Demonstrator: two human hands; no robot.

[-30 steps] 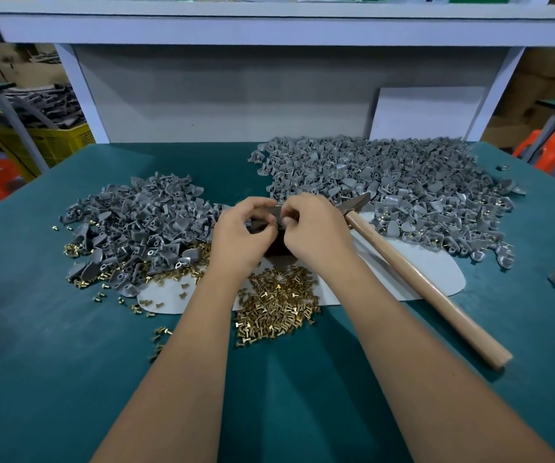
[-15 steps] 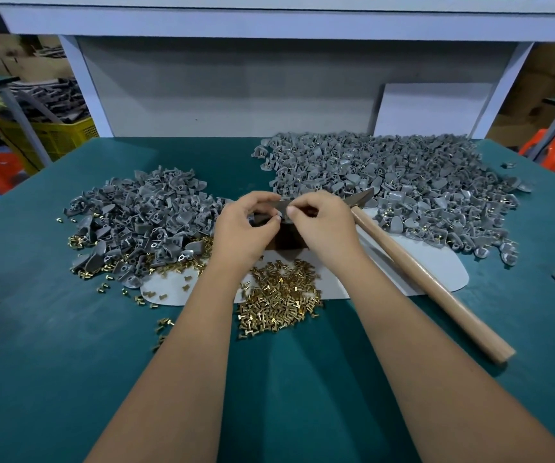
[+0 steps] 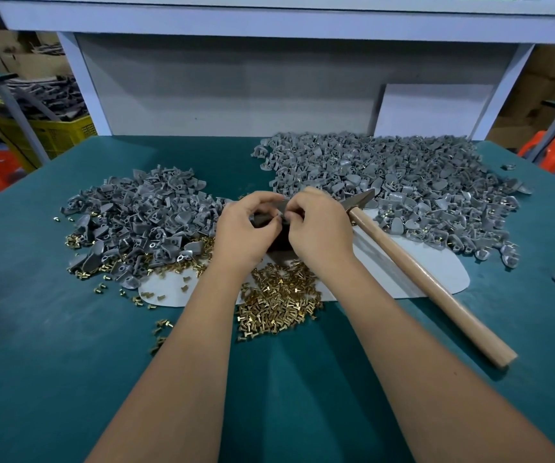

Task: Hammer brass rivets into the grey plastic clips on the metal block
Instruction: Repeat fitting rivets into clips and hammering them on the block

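Observation:
Both hands meet over a dark metal block (image 3: 277, 243) at the table's middle. My left hand (image 3: 244, 230) pinches a grey plastic clip (image 3: 264, 217) above the block. The fingertips of my right hand (image 3: 319, 228) are curled against the same clip; what they hold is too small to make out. A heap of brass rivets (image 3: 279, 300) lies just in front of the block. The hammer (image 3: 413, 262) with a wooden handle lies to the right, its steel head beside my right hand. The block is mostly hidden by the hands.
Grey clips are heaped at the left (image 3: 135, 222) and, in a bigger pile, at the back right (image 3: 403, 182). A white sheet (image 3: 436, 265) lies under the block on the green table (image 3: 52, 329). Loose rivets scatter at the left. A shelf frame (image 3: 82, 85) stands behind.
The hands stay together over the block, the fingers shifting slightly on the clip. The hammer has not moved.

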